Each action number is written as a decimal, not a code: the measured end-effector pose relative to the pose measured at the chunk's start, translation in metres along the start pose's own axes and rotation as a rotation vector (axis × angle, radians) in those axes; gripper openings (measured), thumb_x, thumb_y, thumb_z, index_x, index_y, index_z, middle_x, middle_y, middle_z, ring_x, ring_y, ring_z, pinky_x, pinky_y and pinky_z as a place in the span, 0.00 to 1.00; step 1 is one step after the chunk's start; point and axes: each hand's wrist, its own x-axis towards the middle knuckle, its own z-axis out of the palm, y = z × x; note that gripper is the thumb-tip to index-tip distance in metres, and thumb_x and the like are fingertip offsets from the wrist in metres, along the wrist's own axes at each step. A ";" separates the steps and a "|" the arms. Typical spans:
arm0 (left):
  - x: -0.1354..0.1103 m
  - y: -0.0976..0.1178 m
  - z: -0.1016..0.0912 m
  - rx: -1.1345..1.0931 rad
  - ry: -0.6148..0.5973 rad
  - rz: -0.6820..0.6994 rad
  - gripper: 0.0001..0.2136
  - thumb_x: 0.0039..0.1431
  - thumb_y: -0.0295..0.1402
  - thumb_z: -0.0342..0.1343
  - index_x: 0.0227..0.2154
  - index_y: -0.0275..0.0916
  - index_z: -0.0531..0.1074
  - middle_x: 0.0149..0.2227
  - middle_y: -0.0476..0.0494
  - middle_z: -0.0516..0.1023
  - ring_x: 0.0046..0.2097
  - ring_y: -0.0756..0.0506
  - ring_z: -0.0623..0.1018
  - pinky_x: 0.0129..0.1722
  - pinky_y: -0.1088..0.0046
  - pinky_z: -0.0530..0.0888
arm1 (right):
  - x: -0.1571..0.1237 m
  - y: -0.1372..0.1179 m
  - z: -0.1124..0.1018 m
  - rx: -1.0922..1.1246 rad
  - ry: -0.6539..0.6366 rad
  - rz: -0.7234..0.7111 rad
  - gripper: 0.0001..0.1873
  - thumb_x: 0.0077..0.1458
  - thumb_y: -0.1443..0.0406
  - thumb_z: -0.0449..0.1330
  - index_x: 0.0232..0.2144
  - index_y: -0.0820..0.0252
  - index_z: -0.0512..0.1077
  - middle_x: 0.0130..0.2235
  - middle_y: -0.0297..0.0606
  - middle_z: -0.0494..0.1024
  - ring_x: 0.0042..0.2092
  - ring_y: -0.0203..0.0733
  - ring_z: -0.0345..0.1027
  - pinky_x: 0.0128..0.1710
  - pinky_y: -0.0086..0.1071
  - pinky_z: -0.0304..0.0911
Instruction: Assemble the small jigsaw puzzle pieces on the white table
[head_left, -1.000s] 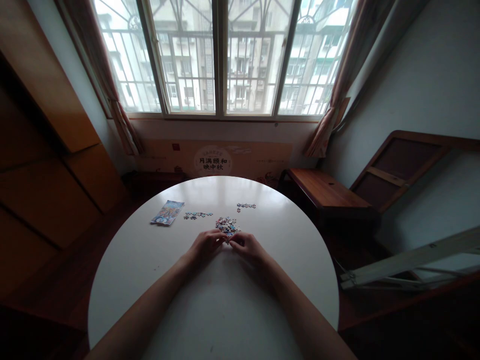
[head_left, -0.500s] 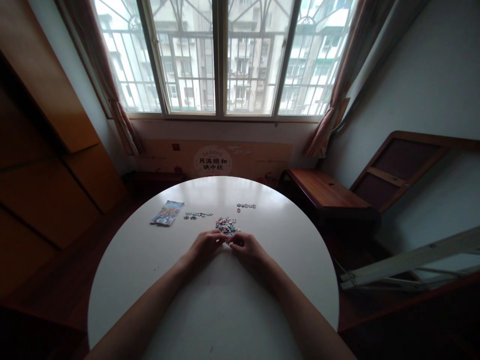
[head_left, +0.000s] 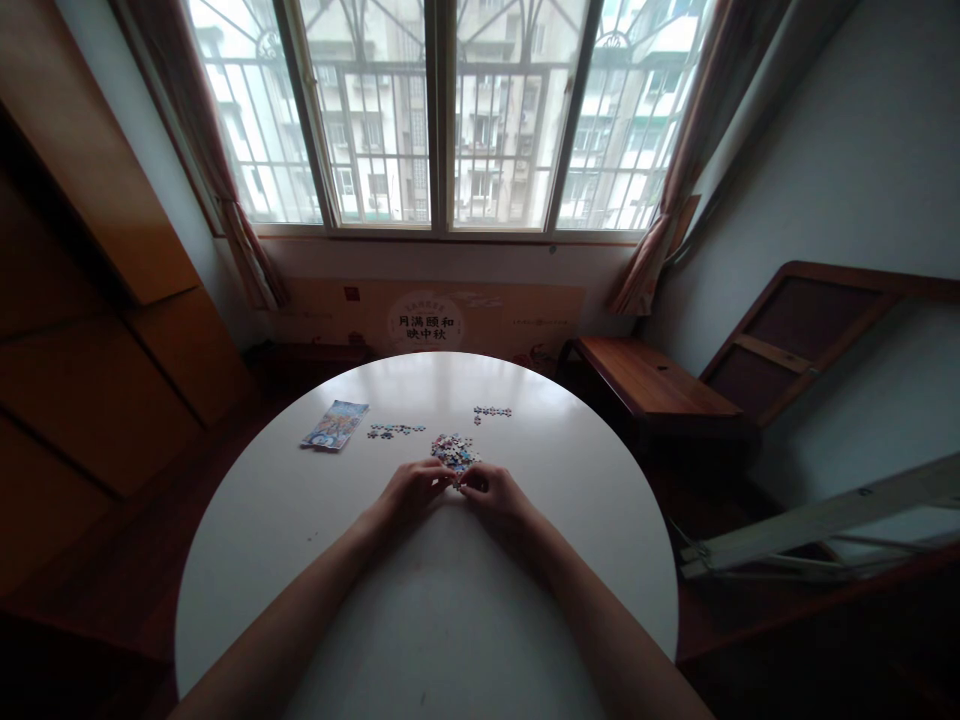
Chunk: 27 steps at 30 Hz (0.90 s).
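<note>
White gloss bench [head_left: 450, 620] under both hands. Fingers [head_left: 437, 477] of left hand [head_left: 411, 490] and right hand [head_left: 496, 492] curled in, tips almost meeting at the near edge of the puzzle pile [head_left: 454, 450]. Too small to tell whether pinching a piece or just pressed together. Forearms angled in from the near rim, one each side.

Pile: one small heap of loose multicoloured pieces, blues, pinks and whites, a little past the middle of the round top. Well away from the rim all round.

Beyond the heap, left: short joined strip [head_left: 394, 431], near but apart. Beyond, right: second joined strip [head_left: 492, 411], also apart. Further left: printed picture card [head_left: 335, 424], lying flat, inside the rim.

Wide bare top on either side of the hands and back toward the near rim.

Past the far rim: printed wall panel [head_left: 426, 322], barred window [head_left: 442, 110]. Off the right rim: brown wooden side table [head_left: 652, 380], close to the bench edge.
</note>
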 end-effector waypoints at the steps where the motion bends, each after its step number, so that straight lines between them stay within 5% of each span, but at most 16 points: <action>1: 0.000 0.000 0.000 -0.004 -0.001 0.000 0.08 0.57 0.29 0.53 0.35 0.40 0.78 0.32 0.45 0.77 0.29 0.52 0.75 0.29 0.81 0.68 | 0.000 -0.001 0.000 0.001 -0.002 0.002 0.05 0.48 0.67 0.59 0.28 0.65 0.75 0.25 0.34 0.73 0.28 0.34 0.62 0.28 0.26 0.57; 27: 0.000 0.003 -0.002 -0.017 -0.021 -0.005 0.08 0.57 0.28 0.53 0.35 0.39 0.77 0.32 0.45 0.77 0.30 0.52 0.75 0.30 0.80 0.69 | 0.001 0.002 0.001 0.002 0.004 -0.001 0.05 0.49 0.66 0.60 0.29 0.64 0.75 0.27 0.35 0.75 0.29 0.35 0.64 0.30 0.27 0.59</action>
